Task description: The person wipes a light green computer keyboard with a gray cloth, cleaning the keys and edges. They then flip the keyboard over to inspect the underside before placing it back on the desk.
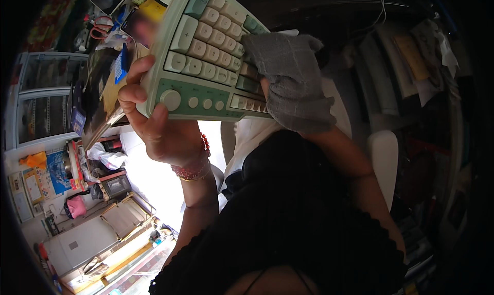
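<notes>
A white and green computer keyboard (198,91) is held up, tilted, with its number pad and a large round knob in view. My left hand (165,136) is closed around the corner by the knob, fingers on the edge. A red beaded bracelet circles that wrist. Over the keys on the right side lies a grey cloth (296,76), draped across my right hand (264,87). Only a bit of a finger and the wrist of that hand show. The cloth touches the keys and hides the rest of the keyboard there.
At the upper left, a cluttered desk (105,122) holds red-handled scissors (101,28) and a blue packet (121,64). Shelves with glass doors (43,97) stand at far left. A white chair arm (383,163) rises at right. Papers and dark objects sit in shadow beyond it.
</notes>
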`<state>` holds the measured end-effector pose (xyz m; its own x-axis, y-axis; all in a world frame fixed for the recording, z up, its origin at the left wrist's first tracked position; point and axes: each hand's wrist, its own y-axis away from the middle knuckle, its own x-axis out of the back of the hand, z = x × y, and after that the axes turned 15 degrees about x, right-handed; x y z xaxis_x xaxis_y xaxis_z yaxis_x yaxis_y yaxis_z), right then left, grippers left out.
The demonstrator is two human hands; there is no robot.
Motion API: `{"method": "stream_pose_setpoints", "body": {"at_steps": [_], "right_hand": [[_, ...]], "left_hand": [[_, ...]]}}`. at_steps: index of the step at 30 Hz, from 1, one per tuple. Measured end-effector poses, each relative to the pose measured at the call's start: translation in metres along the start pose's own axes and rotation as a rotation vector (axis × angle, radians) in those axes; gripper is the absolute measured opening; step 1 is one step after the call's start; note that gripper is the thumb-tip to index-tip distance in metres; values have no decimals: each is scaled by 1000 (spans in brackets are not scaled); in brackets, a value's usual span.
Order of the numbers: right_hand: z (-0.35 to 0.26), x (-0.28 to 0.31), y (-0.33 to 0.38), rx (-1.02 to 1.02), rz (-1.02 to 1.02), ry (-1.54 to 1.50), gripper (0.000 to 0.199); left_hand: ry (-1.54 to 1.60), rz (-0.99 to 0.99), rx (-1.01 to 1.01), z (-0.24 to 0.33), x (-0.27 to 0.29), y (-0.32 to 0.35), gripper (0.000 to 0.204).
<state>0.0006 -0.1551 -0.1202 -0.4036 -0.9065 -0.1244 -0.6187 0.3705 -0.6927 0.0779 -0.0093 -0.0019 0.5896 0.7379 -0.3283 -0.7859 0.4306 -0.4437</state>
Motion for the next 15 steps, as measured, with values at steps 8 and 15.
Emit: {"method": "stream_pose_setpoints", "body": {"at_steps": [8, 15], "right_hand": [[-9, 8, -1, 48, -114, 207, 43], [-14, 7, 1, 65, -147, 260, 42]], "left_hand": [[39, -25, 12, 2, 0, 1, 23], [69, -99, 6, 0, 7, -4, 24]]}}
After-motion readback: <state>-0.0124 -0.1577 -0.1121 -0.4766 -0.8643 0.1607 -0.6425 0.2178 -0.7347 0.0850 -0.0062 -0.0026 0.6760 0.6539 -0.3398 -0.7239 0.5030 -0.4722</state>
